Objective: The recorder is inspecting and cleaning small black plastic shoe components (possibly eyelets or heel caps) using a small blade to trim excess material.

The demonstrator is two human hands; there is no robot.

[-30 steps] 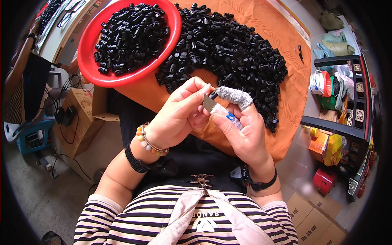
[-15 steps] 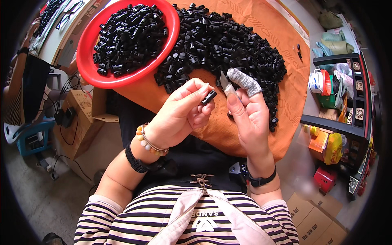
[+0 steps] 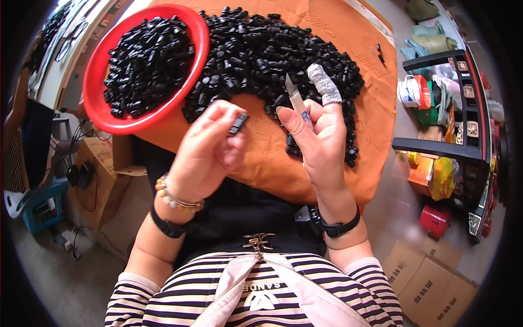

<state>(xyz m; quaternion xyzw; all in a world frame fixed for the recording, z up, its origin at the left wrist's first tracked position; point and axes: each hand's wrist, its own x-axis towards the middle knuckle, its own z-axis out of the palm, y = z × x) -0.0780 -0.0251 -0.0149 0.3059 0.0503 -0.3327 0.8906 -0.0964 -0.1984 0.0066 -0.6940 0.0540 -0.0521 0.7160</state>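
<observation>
Between the thumb and fingers of my left hand (image 3: 210,144) is a small black plastic part (image 3: 238,124), roughly tube-shaped. My right hand (image 3: 321,128) grips a knife (image 3: 296,98), its pointed blade up and its handle wrapped in pale material. A grey knitted cover (image 3: 324,84) sits on the raised index finger of that hand. Beyond both hands, a large pile of black plastic parts (image 3: 261,54) spreads over the orange cloth (image 3: 261,155). More such parts fill a red basin (image 3: 91,103) at the far left of the table.
A dark shelf rack (image 3: 441,147) with bags and tubs stands at the right. Cardboard boxes (image 3: 430,283) lie on the floor at lower right. On the left are an open carton (image 3: 98,191), cables and a blue stool (image 3: 43,212). Part of another person shows at the left edge.
My left hand has moved left with the black part, away from the knife. The right hand keeps the knife, its blade now more upright. The whole view has shifted slightly.
</observation>
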